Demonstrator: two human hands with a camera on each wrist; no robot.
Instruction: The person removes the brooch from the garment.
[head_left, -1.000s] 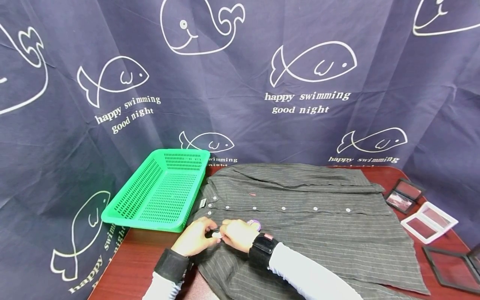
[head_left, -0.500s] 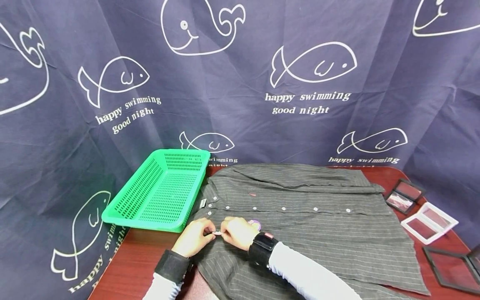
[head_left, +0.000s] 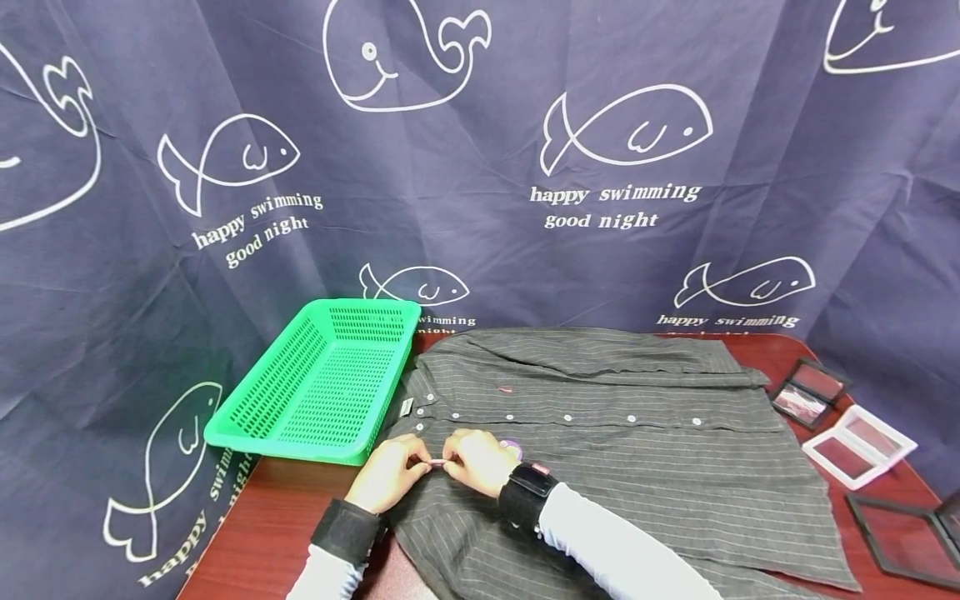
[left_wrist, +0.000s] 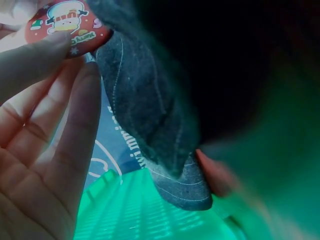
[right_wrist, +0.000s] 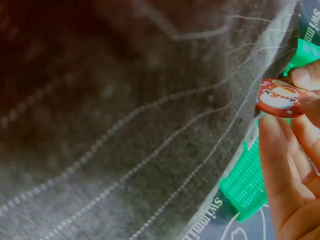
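Red badge: the red badge (left_wrist: 67, 22), with a snowman picture on it, is held over the shirt (head_left: 645, 475), near its collar end, between the two hands.
Left hand: the left hand (head_left: 388, 473) grasps the badge by one edge; the thumb and fingers pinch it.
Right hand: the right hand (head_left: 480, 460) grasps the opposite edge, its fingers and thumb pinching too.
Shirt: dark grey with thin pale stripes, it lies spread on the desk (head_left: 292, 508), and a row of white buttons (head_left: 567, 417) runs along it. In both wrist views its cloth comes right up to the badge; whether the two are fastened together, I cannot tell.
Purple disc: a purple disc (head_left: 512, 447) lies on the shirt, just beside the right hand, which partly hides it.
Green basket: the green basket (head_left: 360, 457) stands just beside the collar end of the shirt.
Unfolded cases: past the hem end of the shirt lie a black case (head_left: 810, 392), a white case (head_left: 855, 443) and a larger black case (head_left: 941, 533).
Curtain: behind the shirt hangs a dark blue curtain (head_left: 480, 167) with white fish and whales.
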